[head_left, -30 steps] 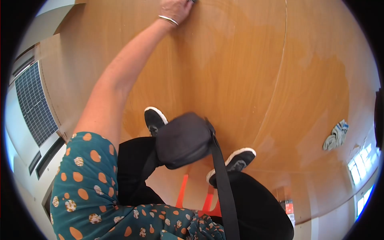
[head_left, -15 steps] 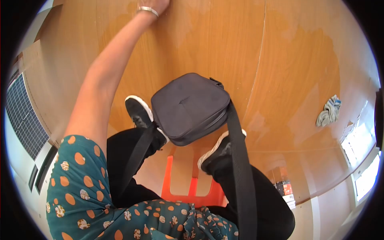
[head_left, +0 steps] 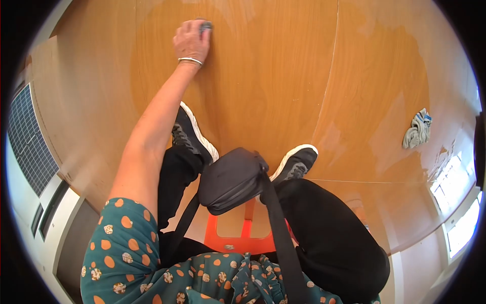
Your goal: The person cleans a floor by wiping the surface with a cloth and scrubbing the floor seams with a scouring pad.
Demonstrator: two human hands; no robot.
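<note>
My left hand [head_left: 192, 39] is on the brown wood-look floor [head_left: 263, 76], at the end of my outstretched arm. Its fingers are curled round a small dark grey scrubber [head_left: 205, 27], which shows only in part past the thumb; its exact kind is hard to make out. Wet, shiny patches spread over the boards around it. My right hand is out of view. A black shoulder bag [head_left: 230, 180] hangs from its strap between my knees, above a red plastic stool [head_left: 238, 243].
My black shoes [head_left: 296, 164] stand apart on the floor. Over to the right lies a crumpled grey cloth [head_left: 418, 129]. A dark gridded panel [head_left: 31, 139] is at the far left, and bright windows [head_left: 463, 225] are at the far right.
My left hand has come back toward me from the top edge, bringing the scrubber into view. The bag has swung nearer my body, and my legs have shifted.
</note>
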